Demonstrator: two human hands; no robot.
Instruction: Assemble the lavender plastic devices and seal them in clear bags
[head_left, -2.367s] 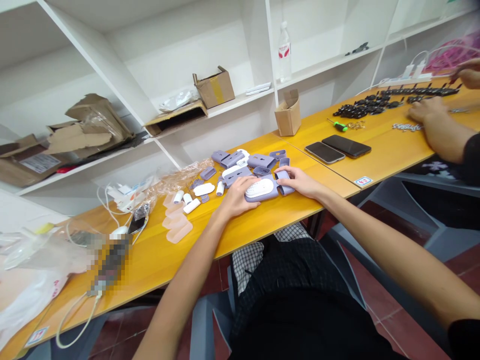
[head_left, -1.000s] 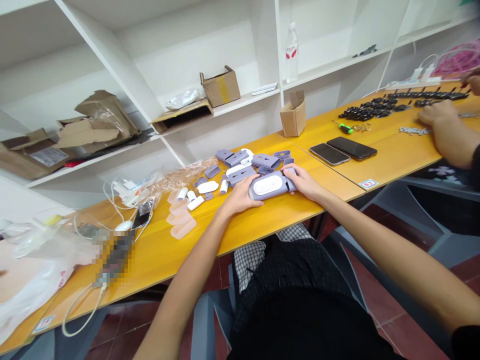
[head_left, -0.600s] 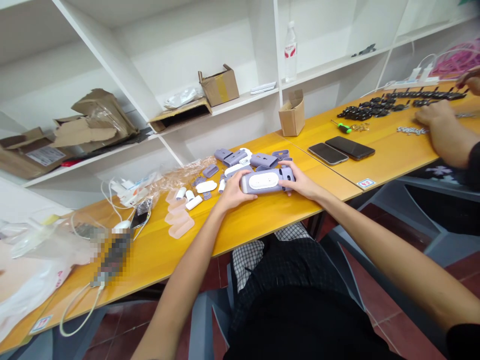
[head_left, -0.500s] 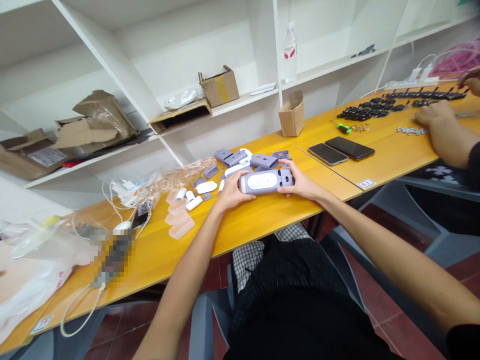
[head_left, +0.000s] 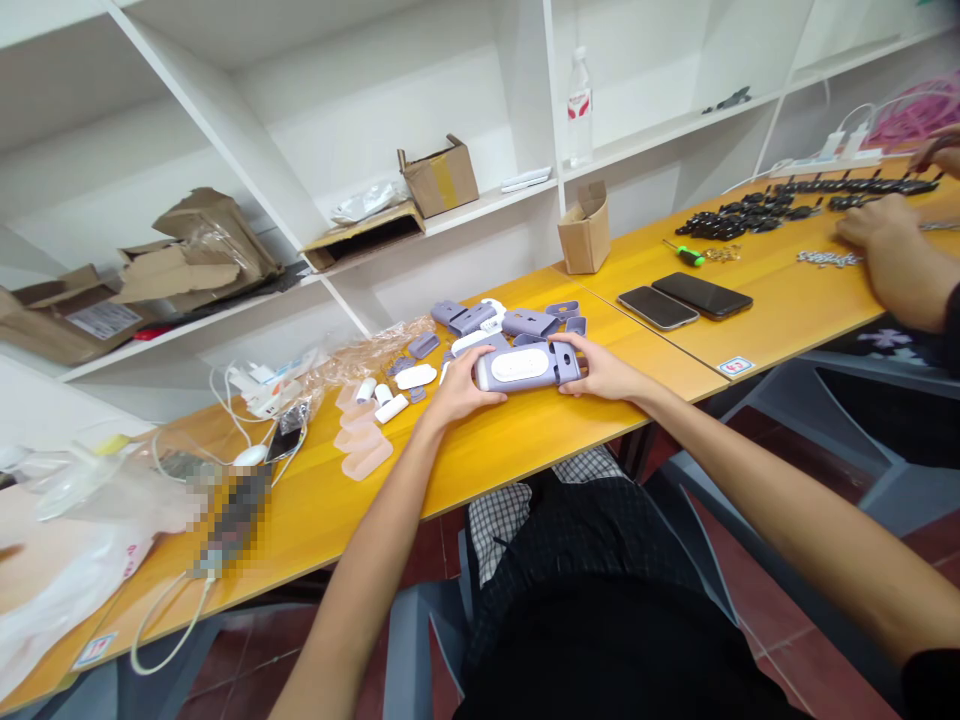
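A: What has moved since the earlier frame?
B: We see the lavender casing (head_left: 517,385) turned over: a smoother white panel (head_left: 520,365) faces up where a perforated one showed.

A: Where is it, taking the small cardboard box (head_left: 584,238) as our landmark?
B: Nearer to us than the box and to its left, above the near side of the wooden table (head_left: 427,460); loose lavender housings (head_left: 531,322) lie between them.

A: Why held that way?
B: Gripping both ends probably keeps casing and end cap (head_left: 568,362) in line, panel in sight. We see a dark slit between them, but cannot tell whether they touch.

A: And the hands?
B: The left hand (head_left: 460,388) is curled round the casing's left end, thumb along the near edge. The right hand (head_left: 600,372) pinches the cap between thumb and fingers.
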